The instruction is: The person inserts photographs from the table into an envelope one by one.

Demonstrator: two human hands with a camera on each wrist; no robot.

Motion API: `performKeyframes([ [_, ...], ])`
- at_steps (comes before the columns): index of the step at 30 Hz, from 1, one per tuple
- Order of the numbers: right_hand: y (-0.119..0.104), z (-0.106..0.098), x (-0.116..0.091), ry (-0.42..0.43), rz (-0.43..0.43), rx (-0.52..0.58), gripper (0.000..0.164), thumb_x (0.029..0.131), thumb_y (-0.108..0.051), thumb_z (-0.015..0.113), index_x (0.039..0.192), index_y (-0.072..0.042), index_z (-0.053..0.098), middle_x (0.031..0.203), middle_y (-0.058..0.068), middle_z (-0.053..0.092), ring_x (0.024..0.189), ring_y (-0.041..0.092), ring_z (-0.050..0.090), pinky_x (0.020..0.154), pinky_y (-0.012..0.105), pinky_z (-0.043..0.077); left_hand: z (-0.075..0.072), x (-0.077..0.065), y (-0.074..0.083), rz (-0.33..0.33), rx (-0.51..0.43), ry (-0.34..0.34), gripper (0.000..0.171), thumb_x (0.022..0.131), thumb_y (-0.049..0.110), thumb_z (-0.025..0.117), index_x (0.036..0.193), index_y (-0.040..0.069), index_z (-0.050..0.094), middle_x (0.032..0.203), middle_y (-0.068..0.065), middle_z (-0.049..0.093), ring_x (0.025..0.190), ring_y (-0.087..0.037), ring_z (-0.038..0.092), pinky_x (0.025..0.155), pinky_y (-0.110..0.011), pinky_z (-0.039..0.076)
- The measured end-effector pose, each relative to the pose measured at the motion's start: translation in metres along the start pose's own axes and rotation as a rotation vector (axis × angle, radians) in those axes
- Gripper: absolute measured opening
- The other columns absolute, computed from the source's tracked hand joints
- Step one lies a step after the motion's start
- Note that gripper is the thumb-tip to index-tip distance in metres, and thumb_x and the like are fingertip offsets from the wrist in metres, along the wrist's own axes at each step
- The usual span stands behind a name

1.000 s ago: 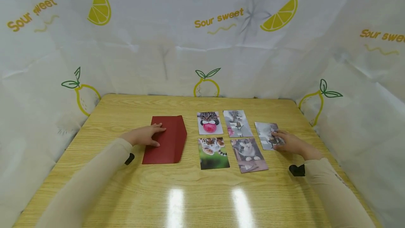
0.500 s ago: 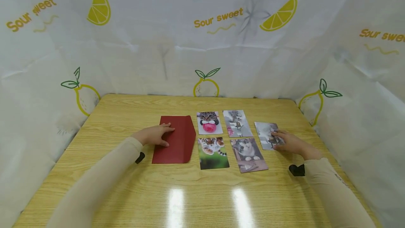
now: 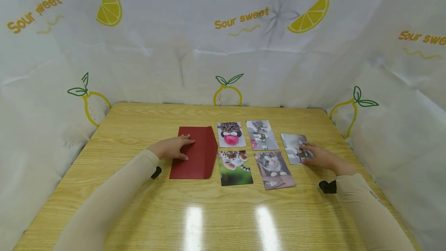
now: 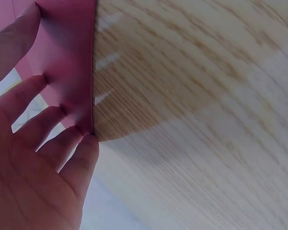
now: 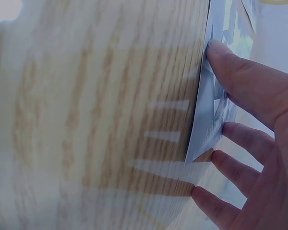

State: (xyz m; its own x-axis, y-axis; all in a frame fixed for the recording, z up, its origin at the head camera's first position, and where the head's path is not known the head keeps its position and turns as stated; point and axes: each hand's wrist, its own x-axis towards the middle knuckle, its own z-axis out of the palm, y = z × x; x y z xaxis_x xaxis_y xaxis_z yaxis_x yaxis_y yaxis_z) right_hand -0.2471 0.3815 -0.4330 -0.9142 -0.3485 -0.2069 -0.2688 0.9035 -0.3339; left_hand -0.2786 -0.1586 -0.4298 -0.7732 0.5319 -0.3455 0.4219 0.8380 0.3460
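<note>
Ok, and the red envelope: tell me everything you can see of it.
The red envelope looks like smooth, plain paper or thin card. It lies flat on the wood-look table, with a tapered flap laid outward on the side toward the cards, marked off by a straight fold line. The left hand rests its fingertips and thumb on the opposite side. The flap's end comes right up to the nearest two cards; whether it touches them I cannot tell. Its inside does not show.

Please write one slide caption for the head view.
Left hand on a red envelope, right hand on a picture card, four cards between.
</note>
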Motion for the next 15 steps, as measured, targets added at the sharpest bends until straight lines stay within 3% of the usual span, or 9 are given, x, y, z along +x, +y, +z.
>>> performKeyframes([
  [9, 0.0001, -0.0008, 0.0014, 0.000, -0.005, 0.011, 0.067, 0.087, -0.024, 0.072, 0.137, 0.011, 0.045, 0.141, 0.043, 0.031, 0.127, 0.062, 0.031, 0.100, 0.069, 0.033, -0.0007, -0.0009, 0.0005, 0.004, 0.016, 0.009, 0.071, 0.091, 0.029, 0.067, 0.151, 0.011, 0.035, 0.160, -0.019, 0.018, 0.147, -0.038, 0.017, 0.114, -0.050, 0.030],
  [15, -0.0034, -0.0041, 0.0038, 0.038, -0.030, -0.037, 0.058, 0.087, -0.018, 0.071, 0.132, 0.012, 0.051, 0.134, 0.042, 0.042, 0.123, 0.058, 0.040, 0.099, 0.066, 0.037, -0.0022, -0.0027, 0.0022, -0.003, 0.013, 0.009, 0.070, 0.091, 0.028, 0.068, 0.151, 0.010, 0.036, 0.160, -0.018, 0.019, 0.148, -0.037, 0.016, 0.115, -0.051, 0.028],
])
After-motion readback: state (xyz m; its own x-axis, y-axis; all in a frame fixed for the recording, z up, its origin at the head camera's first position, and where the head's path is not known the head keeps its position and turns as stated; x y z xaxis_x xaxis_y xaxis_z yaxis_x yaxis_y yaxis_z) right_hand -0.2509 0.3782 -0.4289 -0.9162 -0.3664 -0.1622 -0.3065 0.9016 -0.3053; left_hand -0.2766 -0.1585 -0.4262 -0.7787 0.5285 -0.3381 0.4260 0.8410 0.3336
